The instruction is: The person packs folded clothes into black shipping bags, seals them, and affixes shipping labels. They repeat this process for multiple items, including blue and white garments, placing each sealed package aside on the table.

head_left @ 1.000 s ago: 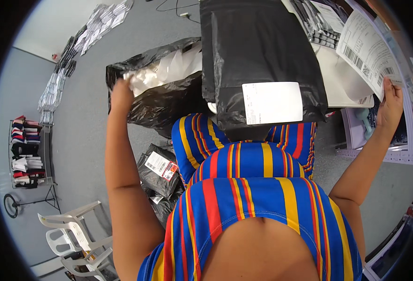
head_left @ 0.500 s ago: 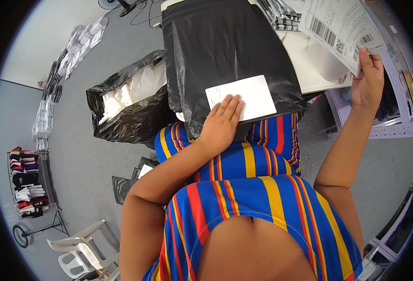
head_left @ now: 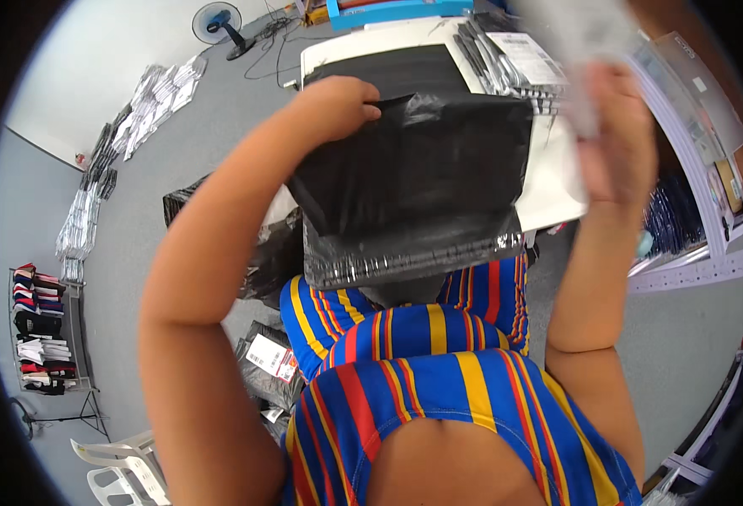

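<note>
My left hand (head_left: 337,108) is closed on the upper edge of a black plastic mailing bag (head_left: 422,169), its fingertips curled over the edge. The bag is raised above the white table (head_left: 548,190), with a shiny crinkled strip along its near side. Another black bag (head_left: 396,72) lies flat behind it. My right hand (head_left: 620,139), smeared by motion, is up on the right with a pale sheet of labels (head_left: 582,51) in its fingers. The sheet is too blurred to show its print.
Several grey packed parcels (head_left: 502,55) are stacked at the table's back right. A black waste bag (head_left: 274,253) stands left of the table, and a labelled parcel (head_left: 270,363) lies on the floor. Purple shelving (head_left: 692,270) is close on the right; a fan (head_left: 219,29) stands far back.
My left hand has moved from lying flat on the white paper to gripping the bag's edge farther up and left. The white paper no longer shows. My right hand has come inward, lower, with the sheet.
</note>
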Available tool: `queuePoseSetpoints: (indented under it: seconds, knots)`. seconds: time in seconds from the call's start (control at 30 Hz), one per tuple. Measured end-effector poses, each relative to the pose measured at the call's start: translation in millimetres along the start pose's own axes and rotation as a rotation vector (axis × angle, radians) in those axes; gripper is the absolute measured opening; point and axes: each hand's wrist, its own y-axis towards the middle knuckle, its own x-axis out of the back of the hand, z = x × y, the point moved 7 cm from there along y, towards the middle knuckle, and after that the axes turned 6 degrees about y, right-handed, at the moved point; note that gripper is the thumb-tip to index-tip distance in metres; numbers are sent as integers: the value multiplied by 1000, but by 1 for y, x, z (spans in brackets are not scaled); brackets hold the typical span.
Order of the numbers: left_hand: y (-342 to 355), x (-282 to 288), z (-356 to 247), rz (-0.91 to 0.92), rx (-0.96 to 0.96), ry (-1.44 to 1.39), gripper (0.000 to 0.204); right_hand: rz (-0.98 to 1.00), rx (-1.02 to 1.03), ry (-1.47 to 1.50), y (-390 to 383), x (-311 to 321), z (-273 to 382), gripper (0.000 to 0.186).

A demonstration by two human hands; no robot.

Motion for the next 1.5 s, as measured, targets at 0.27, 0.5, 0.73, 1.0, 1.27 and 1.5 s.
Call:
queuePoseSetpoints:
  seconds: [0.27,0.5,0.73,1.0,1.27,1.5]
  knots:
    - [50,-117,-5,-643,107,-73,36,-56,-835,-164,-12,24,-225,21]
    - [32,-131,30,-410,293,-176,18,3,-833,-471,-9,74,-253,22]
    - [26,-83,27,-786,222,-241,25,179,-560,-995,-1,62,-248,29]
    - [31,-143,-20,-189,39,-74,43,251,-464,-1548,20,74,-185,37]
    - [66,-17,-189,-699,-354,-492,25,-603,328,-885,-86,201,17,22]
    - [101,4,-295,-709,-461,-313,39,-444,86,-743,-91,216,-20,35]
